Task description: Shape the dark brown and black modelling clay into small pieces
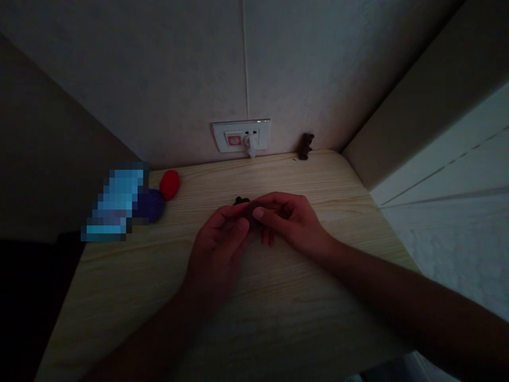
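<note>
Dim corner: pale wood-grain bench (310,313) against a light wall (178,79). Left hand (218,241) and right hand (296,220), fingertips together, pinching a small dark piece (252,214), mostly hidden, above mid-bench. Rear: upright dark-brown figurine (306,147). Left: rounded red lump (169,184) beside dark-blue lump (151,206).

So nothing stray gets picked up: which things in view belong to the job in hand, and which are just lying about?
Probably in use:
left hand
right hand
dark piece at their fingertips

Apparently lying about:
red lump
blue-purple lump
pixelated object
dark brown figure
</note>
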Demonstrator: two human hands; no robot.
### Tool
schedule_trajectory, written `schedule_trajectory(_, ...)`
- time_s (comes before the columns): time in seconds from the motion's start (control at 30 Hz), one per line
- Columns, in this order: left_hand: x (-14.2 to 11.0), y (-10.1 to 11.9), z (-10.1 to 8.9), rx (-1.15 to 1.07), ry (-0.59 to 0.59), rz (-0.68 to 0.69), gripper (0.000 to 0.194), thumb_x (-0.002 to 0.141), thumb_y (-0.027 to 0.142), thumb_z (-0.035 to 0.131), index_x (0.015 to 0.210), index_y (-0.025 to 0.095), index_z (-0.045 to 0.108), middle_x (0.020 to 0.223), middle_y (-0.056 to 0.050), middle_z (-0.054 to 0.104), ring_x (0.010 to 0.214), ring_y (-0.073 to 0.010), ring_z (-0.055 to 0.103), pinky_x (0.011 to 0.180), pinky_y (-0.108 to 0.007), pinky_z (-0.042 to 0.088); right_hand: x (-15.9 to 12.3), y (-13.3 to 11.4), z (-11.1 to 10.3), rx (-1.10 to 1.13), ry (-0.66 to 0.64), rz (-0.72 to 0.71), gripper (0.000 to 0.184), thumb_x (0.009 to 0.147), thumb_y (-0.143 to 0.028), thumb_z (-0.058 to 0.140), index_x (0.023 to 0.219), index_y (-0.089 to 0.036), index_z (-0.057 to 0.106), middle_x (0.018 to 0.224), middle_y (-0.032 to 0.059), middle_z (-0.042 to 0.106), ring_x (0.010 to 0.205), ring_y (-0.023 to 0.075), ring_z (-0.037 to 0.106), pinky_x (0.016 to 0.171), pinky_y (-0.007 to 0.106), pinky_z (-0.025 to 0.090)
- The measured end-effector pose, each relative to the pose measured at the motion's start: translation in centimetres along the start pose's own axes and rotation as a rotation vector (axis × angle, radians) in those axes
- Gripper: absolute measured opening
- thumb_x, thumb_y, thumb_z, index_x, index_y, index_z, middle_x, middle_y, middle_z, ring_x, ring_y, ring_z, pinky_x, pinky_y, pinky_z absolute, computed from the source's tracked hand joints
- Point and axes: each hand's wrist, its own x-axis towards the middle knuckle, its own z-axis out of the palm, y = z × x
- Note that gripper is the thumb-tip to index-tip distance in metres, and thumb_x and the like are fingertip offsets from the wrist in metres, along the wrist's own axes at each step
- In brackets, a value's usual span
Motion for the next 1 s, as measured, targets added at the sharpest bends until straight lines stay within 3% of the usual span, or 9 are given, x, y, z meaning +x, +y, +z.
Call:
schedule_trajectory(0.27, -0.02, 0.35, 0.21, 0.012, 0.039, 0.003, 0.018, 0.083, 0.020, 0.081, 0.100, 0.023, 0.078, 0.115, -0.005, 0.079, 0.115, -0.0245, 0.071, 0.104, -0.040, 0.056, 0.33, 0.08, -0.12, 0.031, 0.058, 0.012, 0.039, 0.066, -0.040, 0.094, 0.087, -0.015, 0.073, 0.068, -0.0023, 0.071, 0.045, 0.0075, 0.060, 0.040, 0.019, 0.050)
schedule_trajectory(0.53, 0.20, 0.10, -0.37, 0.066, 0.039, -0.006, 0.030, 0.081, 0.016, 0.081, 0.110, 0.023, 0.079, 0.116, -0.006, 0.079, 0.115, -0.0237, 0.071, 0.105, -0.039, 0.055, 0.10, -0.24, -0.53, -0.088, 0.035, -0.047, 0.033, 0.070, -0.042, 0.091, 0.084, -0.016, 0.076, 0.066, -0.0005, 0.072, 0.048, 0.0100, 0.060, 0.045, 0.022, 0.050)
schedule_trajectory(0.77, 0.16, 0.20, -0.19, 0.047, 0.023, -0.045, 0.024, 0.087, 0.023, 0.076, 0.112, 0.022, 0.079, 0.121, -0.009, 0.077, 0.116, -0.0273, 0.072, 0.104, -0.044, 0.057, 0.21, -0.27, -0.75, -0.140, 0.044, -0.002, 0.036, 0.067, -0.036, 0.092, 0.093, -0.018, 0.075, 0.066, -0.0016, 0.071, 0.050, 0.0105, 0.059, 0.046, 0.022, 0.046)
schedule_trajectory(1.0, 0.18, 0.09, -0.23, 0.040, 0.039, -0.041, 0.021, 0.086, 0.021, 0.078, 0.106, 0.023, 0.081, 0.120, -0.008, 0.077, 0.120, -0.0287, 0.070, 0.107, -0.047, 0.056, -0.01, -0.59, -0.13, -0.087, -0.006, -0.009, 0.027, 0.072, -0.035, 0.089, 0.086, -0.018, 0.073, 0.062, -0.0049, 0.064, 0.048, 0.0076, 0.052, 0.043, 0.020, 0.039)
